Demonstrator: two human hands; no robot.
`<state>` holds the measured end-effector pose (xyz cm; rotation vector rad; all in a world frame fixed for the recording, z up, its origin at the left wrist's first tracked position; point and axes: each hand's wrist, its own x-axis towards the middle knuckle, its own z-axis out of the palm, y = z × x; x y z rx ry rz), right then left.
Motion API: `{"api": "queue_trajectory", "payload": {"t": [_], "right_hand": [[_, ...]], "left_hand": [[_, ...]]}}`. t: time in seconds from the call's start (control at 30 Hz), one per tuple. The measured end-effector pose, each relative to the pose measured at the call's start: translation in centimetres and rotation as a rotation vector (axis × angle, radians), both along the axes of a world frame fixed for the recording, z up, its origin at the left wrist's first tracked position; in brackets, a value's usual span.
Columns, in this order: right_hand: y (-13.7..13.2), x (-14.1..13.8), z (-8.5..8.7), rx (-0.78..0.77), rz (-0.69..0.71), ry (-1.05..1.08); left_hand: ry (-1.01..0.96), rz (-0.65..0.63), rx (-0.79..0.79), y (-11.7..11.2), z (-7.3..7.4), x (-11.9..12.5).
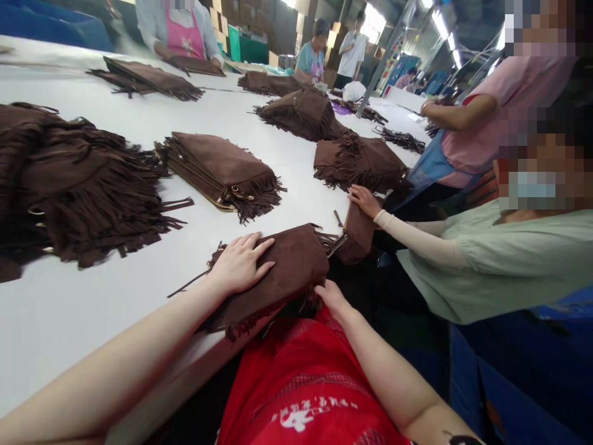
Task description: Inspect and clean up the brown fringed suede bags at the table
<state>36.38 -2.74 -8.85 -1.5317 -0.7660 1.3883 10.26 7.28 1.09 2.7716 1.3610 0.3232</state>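
A brown fringed bag (291, 259) lies flat at the near edge of the white table, partly overhanging it. My left hand (243, 262) rests on its top with the fingers spread. Low at the bag's right end, my right hand (331, 296) has its fingers closed on the edge near the fringe; the fingertips are partly hidden. A zip and tassels show at the bag's far right corner. Just left of it, a stack of brown bags (217, 164) with gold zips sits on the table.
A large heap of fringed bags (83, 179) fills the left of the white table (139, 321). To the right, a co-worker's hand (365, 201) rests on another brown bag (356, 232). More bag piles (359, 161) lie farther back, with other people around the table. A metal pole (384, 59) stands beyond.
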Motion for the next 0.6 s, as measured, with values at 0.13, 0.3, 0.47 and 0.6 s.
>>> {"api": "queue_trajectory", "payload": {"t": [0.13, 0.3, 0.47, 0.6], "right_hand": [[-1.4, 2.4, -2.1, -0.116, 0.011, -0.215], [-1.8, 4.4, -0.2, -0.032, 0.022, -0.209], [-1.6, 0.4, 4.2, 0.135, 0.261, 0.09], [-0.9, -4.1, 5.6, 0.129, 0.268, 0.243]], "left_hand": [[-0.007, 0.024, -0.009, -0.3, 0.0, 0.0], [-0.05, 0.028, -0.041, 0.0, 0.0, -0.2], [-0.067, 0.145, -0.036, 0.2, 0.4, -0.1], [-0.012, 0.243, -0.024, 0.1, 1.0, -0.6]]}}
